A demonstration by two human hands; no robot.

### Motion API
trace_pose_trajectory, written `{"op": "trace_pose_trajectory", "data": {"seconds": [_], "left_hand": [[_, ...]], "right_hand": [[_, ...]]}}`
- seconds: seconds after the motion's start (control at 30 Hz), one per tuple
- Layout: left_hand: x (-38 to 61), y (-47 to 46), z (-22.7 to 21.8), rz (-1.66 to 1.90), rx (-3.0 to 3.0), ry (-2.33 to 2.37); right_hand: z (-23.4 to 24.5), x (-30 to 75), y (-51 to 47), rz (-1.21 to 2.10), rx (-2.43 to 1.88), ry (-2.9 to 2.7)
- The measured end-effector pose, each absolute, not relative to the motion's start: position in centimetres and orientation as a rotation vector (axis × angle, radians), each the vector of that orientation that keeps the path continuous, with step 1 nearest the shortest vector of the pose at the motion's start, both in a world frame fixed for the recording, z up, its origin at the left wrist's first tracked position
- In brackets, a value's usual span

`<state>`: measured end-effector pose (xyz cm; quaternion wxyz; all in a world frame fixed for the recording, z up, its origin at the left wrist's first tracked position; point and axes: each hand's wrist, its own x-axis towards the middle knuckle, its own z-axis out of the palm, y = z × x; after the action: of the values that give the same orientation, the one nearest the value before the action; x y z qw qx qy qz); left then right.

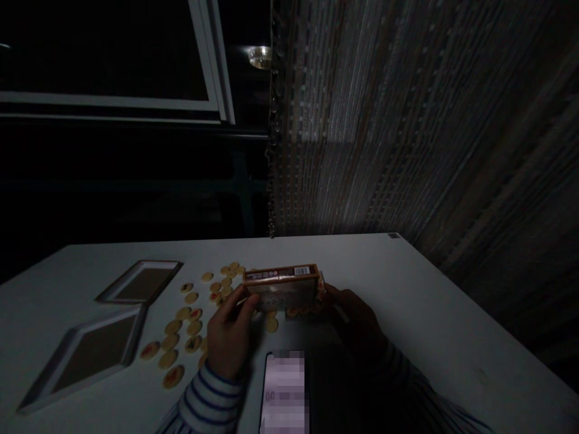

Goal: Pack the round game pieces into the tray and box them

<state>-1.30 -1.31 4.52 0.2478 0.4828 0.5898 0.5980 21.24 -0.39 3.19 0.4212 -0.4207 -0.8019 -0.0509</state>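
Left hand [230, 337] is gripping the left end of a small box [281, 286], right hand [357, 325] is clasping its right end, dimly seen; the box is hovering above scattered round pieces [190, 328]; handling it further is calling for a level, steady hold, in my judgement; white table [429, 313] is bearing two trays [85, 355] and a phone [284, 392]; a curtain [407, 120] is hanging behind; the room is dark.

trays [136, 281]: 2 | box [281, 288]: 1 | phone [284, 392]: 1 | hands [228, 337]: 2 | discs [194, 328]: about twenty
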Motion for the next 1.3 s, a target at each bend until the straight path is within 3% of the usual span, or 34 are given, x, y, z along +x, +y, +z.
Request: {"op": "trace_pose_trajectory", "data": {"seconds": [0.37,0.87,1.3], "left_hand": [[-0.9,-1.2,4.9,1.581,1.233,1.512],[-1.1,-0.9,4.1,1.488,1.128,1.402],[-1.2,-0.6,3.7,1.537,1.026,1.287]], "right_hand": [[3.1,21.0,-0.2,0.008,-1.002,-2.011],[3.4,20.6,-0.2,0.519,-1.183,-1.779],[3.6,20.6,-0.3,0.487,-1.143,-1.726]]}}
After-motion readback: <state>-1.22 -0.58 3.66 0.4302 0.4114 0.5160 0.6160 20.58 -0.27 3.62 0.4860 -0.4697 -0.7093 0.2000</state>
